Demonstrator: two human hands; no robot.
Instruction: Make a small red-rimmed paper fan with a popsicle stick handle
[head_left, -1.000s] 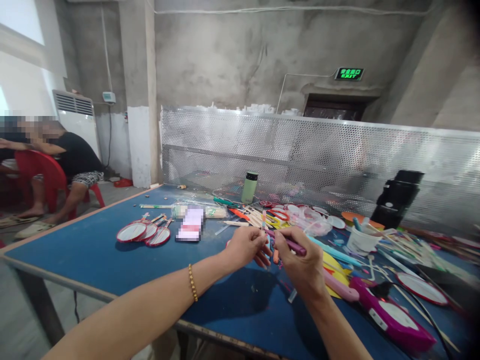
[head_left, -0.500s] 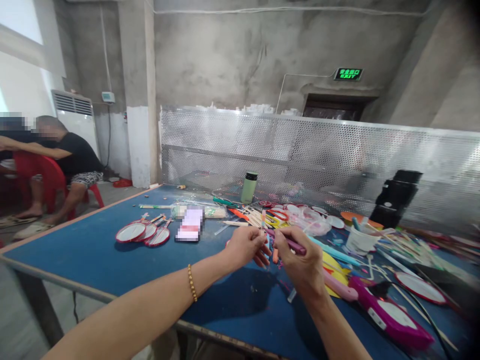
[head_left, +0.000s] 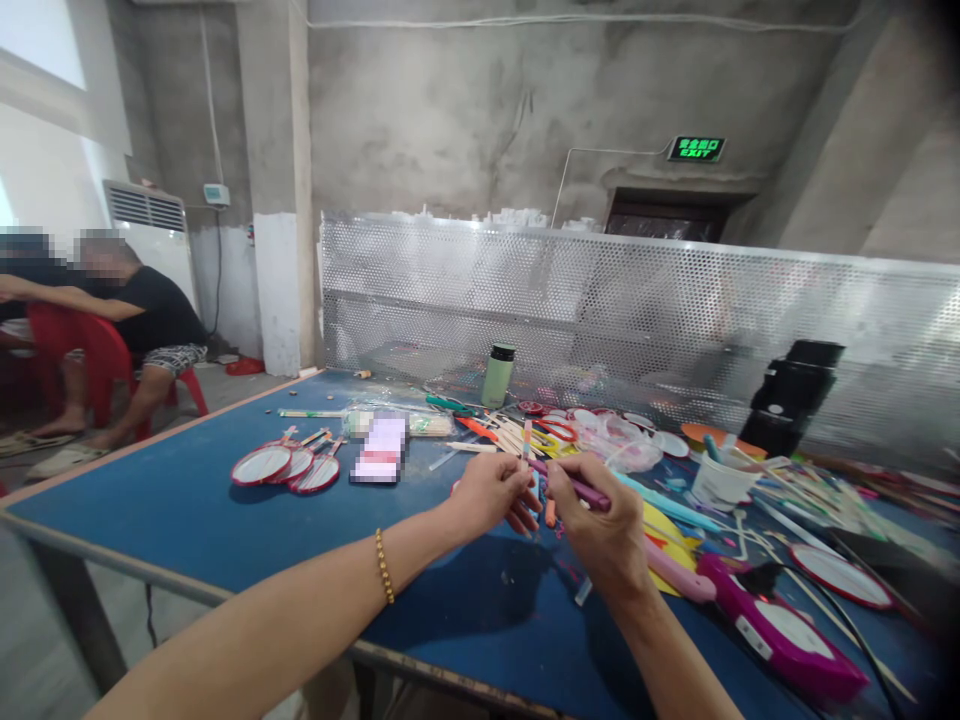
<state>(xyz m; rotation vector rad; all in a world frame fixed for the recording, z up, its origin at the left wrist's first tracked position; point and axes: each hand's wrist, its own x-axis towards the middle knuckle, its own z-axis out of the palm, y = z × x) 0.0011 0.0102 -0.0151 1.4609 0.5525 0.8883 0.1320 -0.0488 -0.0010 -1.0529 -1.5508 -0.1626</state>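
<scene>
My left hand [head_left: 491, 492], with a beaded gold bracelet at the wrist, pinches a thin upright stick [head_left: 527, 436] with pale and orange bands. My right hand [head_left: 604, 505] is closed around a purple pen-shaped tool [head_left: 589, 494], whose tip points at the stick just above my left fingertips. Whether tip and stick touch, I cannot tell. Below and between the hands lie an orange piece [head_left: 551, 513] and purple scraps. Beyond them is a pile of wooden sticks [head_left: 517, 432]. Beside my right forearm are a yellow sheet [head_left: 666, 540] and a pink-and-magenta device [head_left: 787, 630].
Red-rimmed round paddles [head_left: 262, 464] and a phone [head_left: 381, 448] lie on the blue table [head_left: 187, 520] to the left. A green bottle [head_left: 498, 375] stands behind. Rightward are a white cup [head_left: 721, 482], clutter and a black object [head_left: 793, 398]. A metal mesh screen [head_left: 450, 270] backs the table.
</scene>
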